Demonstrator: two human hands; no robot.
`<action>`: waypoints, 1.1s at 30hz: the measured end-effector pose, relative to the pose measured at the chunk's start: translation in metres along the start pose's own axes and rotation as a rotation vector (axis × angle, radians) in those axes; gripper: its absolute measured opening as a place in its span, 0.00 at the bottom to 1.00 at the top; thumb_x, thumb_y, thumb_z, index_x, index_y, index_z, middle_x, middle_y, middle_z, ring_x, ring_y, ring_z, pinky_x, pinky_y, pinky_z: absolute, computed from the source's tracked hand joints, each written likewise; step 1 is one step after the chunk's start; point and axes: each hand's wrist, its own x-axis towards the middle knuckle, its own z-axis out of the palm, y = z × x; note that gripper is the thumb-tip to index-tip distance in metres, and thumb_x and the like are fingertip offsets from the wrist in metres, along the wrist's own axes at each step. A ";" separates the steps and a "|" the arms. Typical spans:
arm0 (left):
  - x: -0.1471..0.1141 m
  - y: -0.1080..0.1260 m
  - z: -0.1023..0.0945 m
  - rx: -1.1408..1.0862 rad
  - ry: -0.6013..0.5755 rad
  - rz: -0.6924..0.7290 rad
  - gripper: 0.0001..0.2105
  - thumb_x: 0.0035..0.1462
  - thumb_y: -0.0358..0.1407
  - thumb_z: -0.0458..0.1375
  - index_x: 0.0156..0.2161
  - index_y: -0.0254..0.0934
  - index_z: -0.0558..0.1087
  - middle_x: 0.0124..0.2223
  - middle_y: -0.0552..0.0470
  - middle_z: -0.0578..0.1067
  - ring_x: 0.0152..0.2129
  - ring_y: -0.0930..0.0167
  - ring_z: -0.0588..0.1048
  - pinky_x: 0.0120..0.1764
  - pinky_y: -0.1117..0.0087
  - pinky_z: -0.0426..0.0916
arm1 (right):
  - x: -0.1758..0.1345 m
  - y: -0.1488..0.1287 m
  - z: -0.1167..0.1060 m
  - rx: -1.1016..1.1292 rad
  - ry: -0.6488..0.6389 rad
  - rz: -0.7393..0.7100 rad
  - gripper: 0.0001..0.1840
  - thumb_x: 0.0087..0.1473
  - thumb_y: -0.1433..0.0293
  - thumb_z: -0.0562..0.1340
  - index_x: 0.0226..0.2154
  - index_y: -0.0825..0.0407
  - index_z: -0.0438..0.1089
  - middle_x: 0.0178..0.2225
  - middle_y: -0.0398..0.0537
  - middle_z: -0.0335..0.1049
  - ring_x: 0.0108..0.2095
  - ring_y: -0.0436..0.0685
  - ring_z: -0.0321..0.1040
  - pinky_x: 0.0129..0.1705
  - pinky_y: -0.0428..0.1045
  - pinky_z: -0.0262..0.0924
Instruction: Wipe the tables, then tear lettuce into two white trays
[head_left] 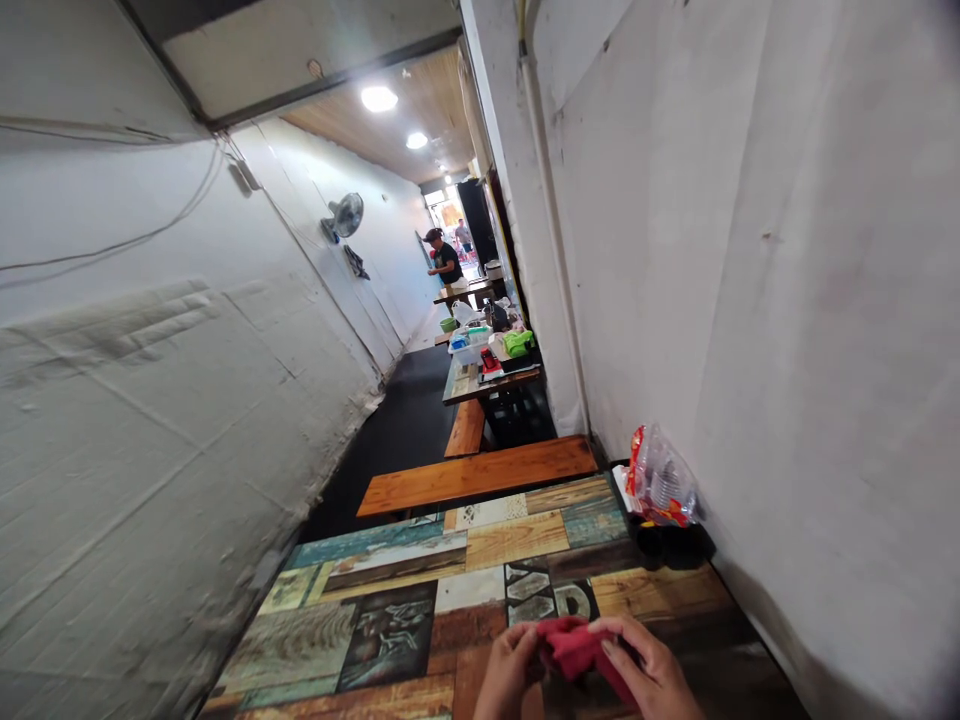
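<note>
A narrow corridor-like room w/ rough white walls (150, 400) on both sides, a wood-panelled ceiling w/ round lights (379, 98) further back, and a dark floor (397, 430) running down the middle. In the foreground, a table (390, 600) topped w/ a patchwork of printed wood planks in teal, tan, brown and black; large pale letter shapes show on one dark panel but can't be read. Beyond it an orange-brown bench (480, 472), then a second table (487, 375) crowded w/ containers, a green item and a red item. A wall fan (343, 215) hangs on the left wall. At the far end a person in a dark top (446, 258) stands at another table. Against the right wall, a clear plastic bag w/ red print (660, 485) sits on the near table; print illegible. At bottom edge, left hand (510, 670) and right hand (649, 675) both pinch a bunched red cloth (574, 645) between them, just above the tabletop.
</note>
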 end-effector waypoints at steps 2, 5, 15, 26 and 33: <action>0.001 -0.001 -0.004 -0.090 0.060 0.017 0.28 0.27 0.57 0.70 0.24 0.35 0.70 0.21 0.56 0.68 0.19 0.75 0.67 0.27 0.73 0.59 | -0.002 0.003 -0.004 -0.001 0.019 0.028 0.21 0.53 0.50 0.60 0.34 0.48 0.78 0.35 0.50 0.78 0.38 0.59 0.75 0.43 0.47 0.68; 0.006 0.006 -0.001 -0.085 0.067 0.077 0.28 0.29 0.57 0.69 0.25 0.36 0.67 0.22 0.57 0.68 0.19 0.76 0.65 0.26 0.73 0.58 | -0.004 0.012 -0.017 0.048 0.053 0.138 0.25 0.49 0.47 0.61 0.34 0.49 0.78 0.36 0.50 0.79 0.38 0.60 0.75 0.40 0.47 0.69; 0.031 0.041 0.079 0.292 -0.114 0.249 0.19 0.46 0.49 0.63 0.35 0.34 0.72 0.29 0.53 0.73 0.26 0.73 0.69 0.31 0.72 0.62 | 0.005 0.039 -0.101 -0.185 0.298 0.169 0.23 0.57 0.56 0.54 0.48 0.50 0.71 0.49 0.52 0.73 0.48 0.61 0.70 0.53 0.56 0.64; 0.021 -0.028 0.014 0.314 -0.048 -0.124 0.30 0.42 0.52 0.66 0.47 0.33 0.70 0.36 0.47 0.78 0.30 0.69 0.77 0.35 0.69 0.69 | 0.013 0.159 -0.152 -0.778 0.214 0.082 0.24 0.59 0.68 0.52 0.57 0.54 0.64 0.58 0.56 0.64 0.58 0.61 0.59 0.61 0.59 0.53; 0.010 -0.042 0.017 0.370 0.001 -0.261 0.33 0.32 0.56 0.69 0.41 0.35 0.72 0.32 0.48 0.79 0.27 0.68 0.77 0.31 0.69 0.69 | -0.021 0.185 -0.009 -0.779 -0.118 0.146 0.26 0.53 0.66 0.64 0.55 0.38 0.67 0.66 0.42 0.53 0.64 0.69 0.44 0.62 0.66 0.40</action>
